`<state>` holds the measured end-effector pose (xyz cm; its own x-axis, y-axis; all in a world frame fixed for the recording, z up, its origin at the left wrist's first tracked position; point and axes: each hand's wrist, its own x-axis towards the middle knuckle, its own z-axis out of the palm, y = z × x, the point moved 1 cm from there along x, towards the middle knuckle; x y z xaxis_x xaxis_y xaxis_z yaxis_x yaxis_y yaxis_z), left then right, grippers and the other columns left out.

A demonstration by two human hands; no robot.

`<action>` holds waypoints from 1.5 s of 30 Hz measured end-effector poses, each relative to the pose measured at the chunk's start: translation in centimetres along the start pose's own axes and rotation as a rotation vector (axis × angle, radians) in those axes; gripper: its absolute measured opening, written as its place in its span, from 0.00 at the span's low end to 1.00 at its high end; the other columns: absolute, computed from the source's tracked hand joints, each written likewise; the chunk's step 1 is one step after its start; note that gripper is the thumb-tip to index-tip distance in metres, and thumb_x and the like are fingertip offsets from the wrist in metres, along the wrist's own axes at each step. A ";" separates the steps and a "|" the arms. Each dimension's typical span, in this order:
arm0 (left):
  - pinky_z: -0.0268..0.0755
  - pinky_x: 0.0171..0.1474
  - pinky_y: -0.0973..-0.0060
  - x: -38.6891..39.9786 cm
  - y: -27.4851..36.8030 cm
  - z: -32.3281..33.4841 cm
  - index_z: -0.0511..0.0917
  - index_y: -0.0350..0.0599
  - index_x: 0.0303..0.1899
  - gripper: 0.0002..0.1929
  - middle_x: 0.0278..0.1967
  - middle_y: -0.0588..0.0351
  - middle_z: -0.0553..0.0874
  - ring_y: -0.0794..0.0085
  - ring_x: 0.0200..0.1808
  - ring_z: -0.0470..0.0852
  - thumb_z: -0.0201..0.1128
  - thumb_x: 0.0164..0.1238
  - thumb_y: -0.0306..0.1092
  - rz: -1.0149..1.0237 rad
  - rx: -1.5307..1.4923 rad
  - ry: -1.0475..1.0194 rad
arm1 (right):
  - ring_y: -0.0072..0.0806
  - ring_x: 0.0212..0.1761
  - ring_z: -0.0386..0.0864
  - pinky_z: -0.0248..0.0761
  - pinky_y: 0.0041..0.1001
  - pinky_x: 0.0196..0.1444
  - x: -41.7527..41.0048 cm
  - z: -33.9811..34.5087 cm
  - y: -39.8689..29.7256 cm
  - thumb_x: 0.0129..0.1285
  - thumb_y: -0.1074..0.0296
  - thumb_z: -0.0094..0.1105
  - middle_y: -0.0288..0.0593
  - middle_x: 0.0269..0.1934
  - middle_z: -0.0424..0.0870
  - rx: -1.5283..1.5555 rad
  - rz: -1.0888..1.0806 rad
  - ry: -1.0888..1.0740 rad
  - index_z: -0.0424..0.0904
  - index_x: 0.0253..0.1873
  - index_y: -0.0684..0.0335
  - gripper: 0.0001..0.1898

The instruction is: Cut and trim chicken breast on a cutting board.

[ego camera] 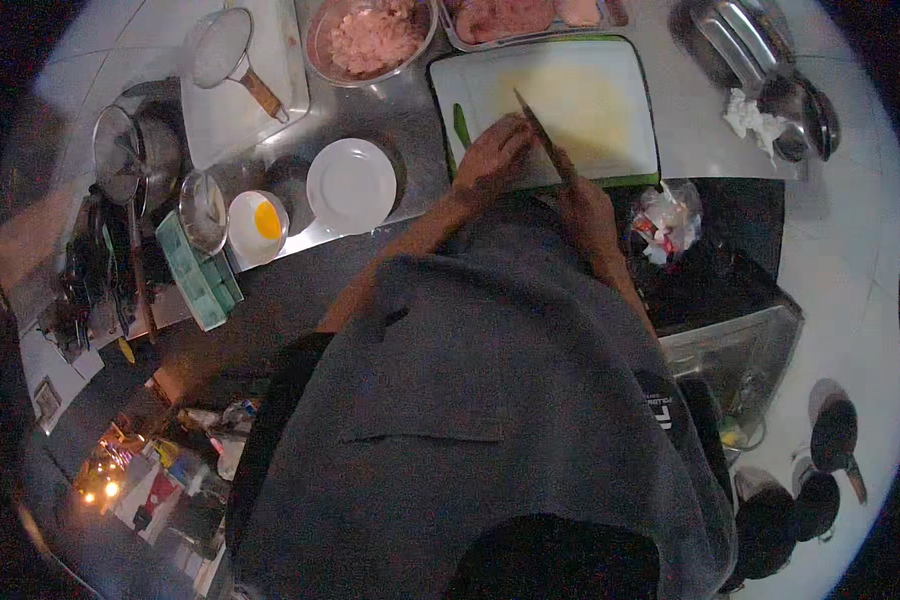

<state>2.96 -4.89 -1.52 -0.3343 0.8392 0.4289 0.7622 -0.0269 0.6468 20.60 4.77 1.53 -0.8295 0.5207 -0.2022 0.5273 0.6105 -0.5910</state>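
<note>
My right hand (581, 202) grips a knife (538, 129) by its handle, the blade slanting up and left over a white cutting board (585, 82) with a green edge. Beside the blade is my left hand (499, 154), its fingers bent over the board's left part; whether it holds a small piece of food cannot be told. A green strip (461, 124), perhaps a vegetable, lies near the board's left edge. Behind the board stand a clear bowl of cut raw meat (371, 37) and a tray of larger raw meat pieces (502, 16).
Left of the board are a white plate (351, 186), a bowl with egg yolk (267, 220), a glass bowl (204, 211) and a strainer (221, 49) on a white tray. A plastic bag of scraps (666, 223) sits right, below the counter's edge. Metal containers (742, 45) stand back right.
</note>
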 end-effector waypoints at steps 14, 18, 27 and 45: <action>0.73 0.57 0.61 -0.5 1.3 1.6 0.79 0.38 0.45 0.12 0.48 0.49 0.81 0.52 0.54 0.78 0.64 0.59 0.27 -0.085 0.208 0.059 | 0.56 0.35 0.80 0.71 0.49 0.36 -1.6 -1.7 0.0 0.61 0.77 0.51 0.59 0.33 0.79 0.004 -0.001 -0.105 0.48 0.77 0.38 0.41; 0.73 0.58 0.61 -0.1 1.7 1.7 0.78 0.38 0.45 0.12 0.49 0.49 0.81 0.53 0.53 0.78 0.64 0.59 0.27 -0.076 0.200 0.080 | 0.57 0.35 0.80 0.71 0.49 0.36 -1.7 -3.0 -1.5 0.61 0.77 0.52 0.60 0.32 0.80 0.000 0.047 -0.108 0.48 0.76 0.38 0.41; 0.72 0.58 0.62 0.2 1.4 1.9 0.76 0.40 0.48 0.17 0.49 0.48 0.79 0.52 0.52 0.78 0.64 0.55 0.27 -0.070 0.243 0.025 | 0.55 0.32 0.81 0.72 0.50 0.35 -0.4 -3.1 -1.1 0.62 0.78 0.49 0.61 0.31 0.80 -0.043 0.009 -0.149 0.48 0.76 0.41 0.39; 0.71 0.59 0.59 0.1 1.3 2.5 0.73 0.35 0.52 0.25 0.54 0.44 0.76 0.49 0.57 0.74 0.66 0.49 0.24 -0.224 0.214 0.018 | 0.54 0.38 0.81 0.75 0.45 0.37 -0.8 1.0 3.9 0.58 0.75 0.58 0.54 0.43 0.80 -0.180 -0.157 -0.071 0.46 0.77 0.43 0.45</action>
<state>5.30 -3.48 -2.15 -0.5152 0.8018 0.3029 0.7674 0.2742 0.5795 23.10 6.14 -1.44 -0.9112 0.3721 -0.1768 0.4103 0.7805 -0.4717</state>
